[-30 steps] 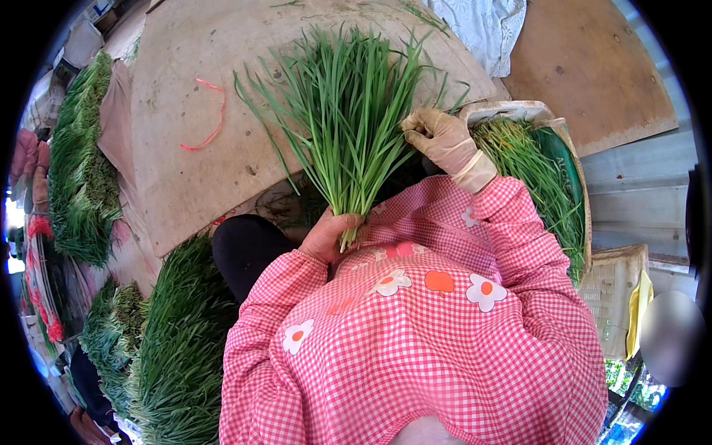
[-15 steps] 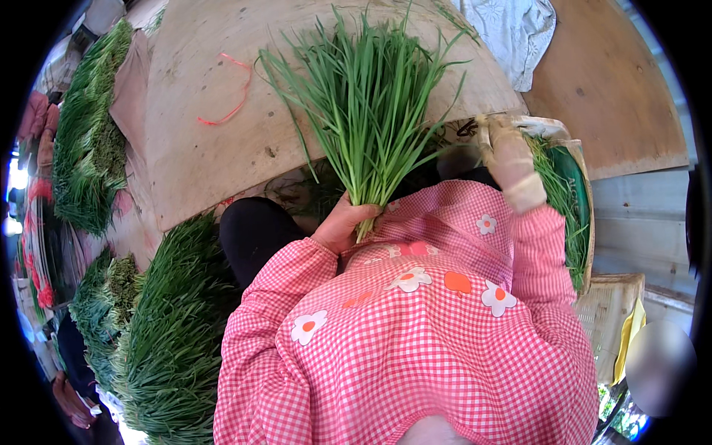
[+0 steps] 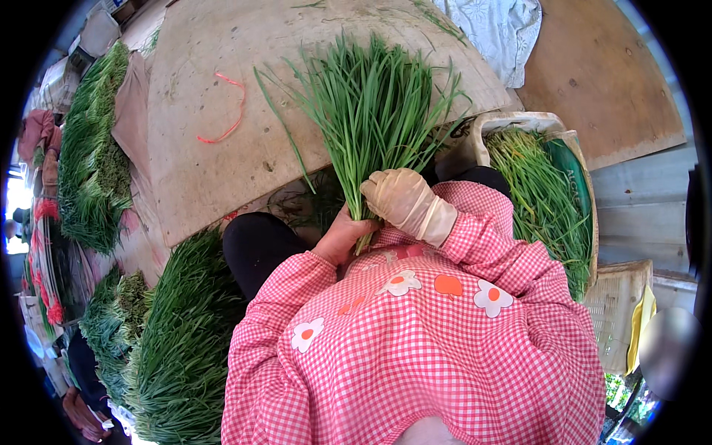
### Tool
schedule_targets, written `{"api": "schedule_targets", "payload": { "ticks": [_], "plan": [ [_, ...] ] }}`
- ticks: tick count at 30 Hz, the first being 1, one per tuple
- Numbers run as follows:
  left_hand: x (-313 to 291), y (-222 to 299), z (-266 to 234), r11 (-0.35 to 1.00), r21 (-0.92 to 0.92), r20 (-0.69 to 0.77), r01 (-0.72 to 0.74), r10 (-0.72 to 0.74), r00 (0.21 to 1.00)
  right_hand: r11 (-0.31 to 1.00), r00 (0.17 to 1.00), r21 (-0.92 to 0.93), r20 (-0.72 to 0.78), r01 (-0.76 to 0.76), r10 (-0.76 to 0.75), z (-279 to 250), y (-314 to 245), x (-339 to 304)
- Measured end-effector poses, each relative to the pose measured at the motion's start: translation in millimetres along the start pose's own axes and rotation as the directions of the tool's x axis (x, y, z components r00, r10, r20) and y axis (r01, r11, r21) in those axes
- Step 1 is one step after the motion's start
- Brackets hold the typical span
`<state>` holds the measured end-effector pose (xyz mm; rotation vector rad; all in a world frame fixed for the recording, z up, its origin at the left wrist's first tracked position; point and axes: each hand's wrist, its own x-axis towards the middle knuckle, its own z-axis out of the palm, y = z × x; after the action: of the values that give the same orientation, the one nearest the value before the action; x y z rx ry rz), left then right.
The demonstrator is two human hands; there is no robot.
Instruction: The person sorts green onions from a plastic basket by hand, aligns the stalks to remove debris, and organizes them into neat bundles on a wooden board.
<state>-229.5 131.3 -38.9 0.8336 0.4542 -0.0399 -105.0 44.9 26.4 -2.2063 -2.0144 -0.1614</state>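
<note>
A bunch of garlic chives (image 3: 371, 111) stands fanned out in front of my chest, its leaf tips pointing away over the board. My bare left hand (image 3: 346, 234) is wrapped round the stems close to their cut ends, thumb across the front. On my right hand (image 3: 406, 199) is a pale glove. Its fingers are curled in against the right side of the stems, just above my left hand, and their tips are partly hidden among the leaves. One loose leaf (image 3: 285, 130) sticks out to the left of the bunch.
A large wooden board (image 3: 200, 178) lies ahead, with a pink string (image 3: 239, 119) on it and a pale cloth (image 3: 504, 33) at its far right. Right of me stands a white crate (image 3: 512, 119) of loose chives (image 3: 538, 185). Heaped chives (image 3: 185, 341) lie at my left.
My right hand has come from the crate's rim to the stems of the bunch, and its fingers have closed there. My left hand keeps its hold; the leaf tips sit slightly lower in view.
</note>
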Motion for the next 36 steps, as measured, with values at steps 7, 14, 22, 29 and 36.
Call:
{"api": "schedule_targets", "payload": {
  "ticks": [7,14,22,29,36],
  "plan": [
    [0.6,6.6,1.5,0.996,-0.092,0.024,0.007,-0.005,1.000,0.985,1.000,-0.171,-0.026,-0.008,0.003,-1.6,3.0,8.9],
    [-12.4,10.6,-0.5,0.988,-0.118,0.067,0.102,-0.095,0.993,0.787,0.837,-0.316,-0.343,-0.530,0.426,-39.2,144.2,11.1],
    [-9.2,16.1,7.0,0.982,-0.166,0.082,0.087,-0.074,0.994,0.583,0.578,-0.235,-0.631,-0.778,0.517,-199.9,215.3,-65.8],
    [-5.3,14.8,8.3,0.999,-0.048,0.004,0.010,-0.010,1.000,0.724,0.796,0.432,0.542,-0.537,0.267,-167.8,59.8,-32.2],
    [-5.7,-3.6,-6.7,0.975,0.202,-0.015,-0.089,0.094,0.995,0.799,0.842,0.278,0.076,-0.533,0.535,-49.6,83.9,12.5]
  ]
}}
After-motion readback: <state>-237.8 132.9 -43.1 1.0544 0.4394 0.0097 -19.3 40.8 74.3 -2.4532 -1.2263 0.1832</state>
